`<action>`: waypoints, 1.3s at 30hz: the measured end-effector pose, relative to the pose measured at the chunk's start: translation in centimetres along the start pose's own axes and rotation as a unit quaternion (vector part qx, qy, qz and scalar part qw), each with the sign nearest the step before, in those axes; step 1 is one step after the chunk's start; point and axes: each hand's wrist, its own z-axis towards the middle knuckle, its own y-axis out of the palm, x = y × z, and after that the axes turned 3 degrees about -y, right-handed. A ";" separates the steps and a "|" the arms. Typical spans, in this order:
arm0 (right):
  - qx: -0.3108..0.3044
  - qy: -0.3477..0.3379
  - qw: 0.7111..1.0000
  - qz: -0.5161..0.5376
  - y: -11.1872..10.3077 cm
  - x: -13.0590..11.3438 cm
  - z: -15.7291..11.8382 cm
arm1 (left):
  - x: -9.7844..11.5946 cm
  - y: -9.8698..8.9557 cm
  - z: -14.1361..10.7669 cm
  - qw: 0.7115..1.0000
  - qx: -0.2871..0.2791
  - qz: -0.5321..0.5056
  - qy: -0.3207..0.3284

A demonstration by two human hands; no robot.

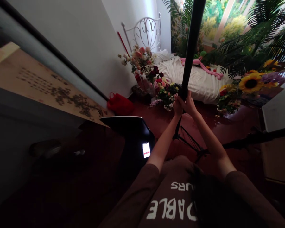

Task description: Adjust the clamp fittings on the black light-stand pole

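Note:
Both of my hands grip a black metal stand pole [191, 41] that rises straight up in front of me. My left hand [177, 107] wraps it from the near left, and my right hand [188, 104] sits against it just beside and slightly higher. Below my hands, the pole's folding tripod legs [188, 142] spread over the dark red floor [154, 114]. My brown printed T-shirt [168, 199] shows at the bottom.
Beyond the pole lie a white-covered bed [192, 80], a pink plush toy [201, 67], flower bunches [165, 96] and a sunflower [251, 83]. A black seat back [128, 131] stands near my left arm. A red bag [120, 104] rests by the wall.

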 end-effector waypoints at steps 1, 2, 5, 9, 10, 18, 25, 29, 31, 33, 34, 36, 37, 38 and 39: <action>-0.011 -0.006 1.000 0.004 -0.7 0.0 -0.7 | 0.3 0.0 -0.2 1.000 0.013 -0.007 -0.017; -0.017 -0.010 1.000 0.006 -1.4 0.1 -1.5 | 0.5 0.0 -0.4 0.999 0.023 -0.015 -0.030; -0.017 0.006 1.000 0.002 -3.6 0.7 -4.1 | 1.2 0.1 -1.1 0.998 0.022 -0.043 -0.037; 0.008 0.066 0.997 -0.033 -5.1 1.9 -6.9 | 1.3 0.1 -1.4 0.998 -0.007 -0.058 -0.035; 0.012 0.079 0.996 -0.037 -5.2 2.0 -7.3 | 1.2 0.1 -1.4 0.998 -0.012 -0.059 -0.036; 0.046 0.166 0.983 0.065 -3.7 2.0 -7.3 | 1.0 0.1 -1.3 0.997 -0.017 -0.066 -0.024; 0.048 0.135 0.989 0.047 -3.0 1.4 -8.2 | 1.2 0.2 -1.6 0.998 -0.009 -0.066 -0.020; 0.047 0.106 0.991 -0.061 -3.3 1.5 -9.0 | 1.1 0.2 -1.5 0.997 -0.012 -0.065 -0.033; 0.055 0.098 0.988 -0.104 -3.5 1.7 -9.0 | 0.9 0.2 -1.4 0.997 -0.014 -0.068 -0.037; 0.055 0.092 0.985 -0.134 -3.7 1.8 -9.0 | 0.9 0.1 -1.3 0.996 -0.015 -0.077 -0.035; 0.053 0.091 0.984 -0.146 -3.8 1.9 -8.9 | 0.9 0.1 -1.3 0.996 -0.015 -0.082 -0.035; 0.046 0.091 0.981 -0.168 -4.0 1.9 -8.8 | 1.1 0.1 -1.3 0.995 -0.011 -0.093 -0.036; 0.045 0.092 0.978 -0.181 -4.0 2.0 -8.8 | 1.3 0.2 -1.4 0.994 -0.008 -0.098 -0.040; 0.045 0.093 0.976 -0.194 -4.1 2.0 -8.8 | 1.5 0.2 -1.4 0.994 -0.005 -0.102 -0.045; 0.046 0.093 0.973 -0.207 -4.1 2.0 -8.7 | 1.7 0.2 -1.4 0.993 -0.001 -0.105 -0.050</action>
